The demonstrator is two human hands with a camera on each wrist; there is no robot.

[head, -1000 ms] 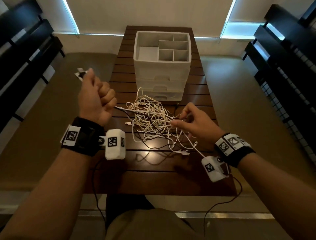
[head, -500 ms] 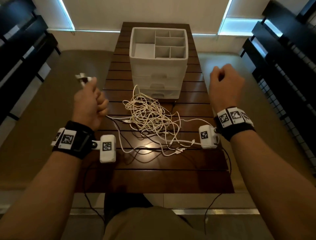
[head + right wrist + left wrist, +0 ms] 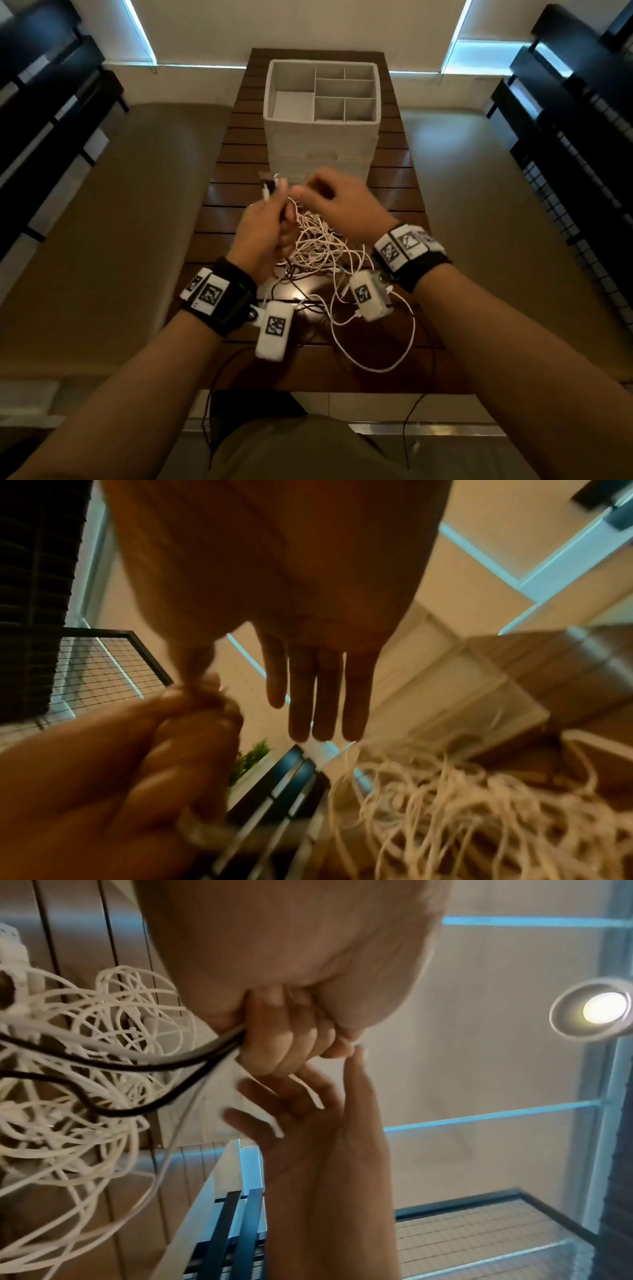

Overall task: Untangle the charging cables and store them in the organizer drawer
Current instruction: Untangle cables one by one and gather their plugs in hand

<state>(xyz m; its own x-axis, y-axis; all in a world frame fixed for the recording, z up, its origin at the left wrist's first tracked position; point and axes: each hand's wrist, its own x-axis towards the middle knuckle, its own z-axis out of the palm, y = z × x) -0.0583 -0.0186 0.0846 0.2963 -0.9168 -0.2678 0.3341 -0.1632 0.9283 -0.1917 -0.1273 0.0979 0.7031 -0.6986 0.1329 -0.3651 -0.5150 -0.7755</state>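
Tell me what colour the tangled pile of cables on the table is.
Mostly white tangled cables, with one black cable running through them; the left wrist view shows it best.

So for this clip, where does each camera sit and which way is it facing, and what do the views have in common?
Head: worn on the head, looking forward and down at the table, white organizer and cable tangle; both forearms, left hand and right hand show.
Left wrist: looks along the left palm at curled fingers gripping cables; the right hand reaches in.
Right wrist: blurred, looks along the right palm at straight fingers; the left hand shows at lower left.
Shared: all three show both hands and the cable tangle.
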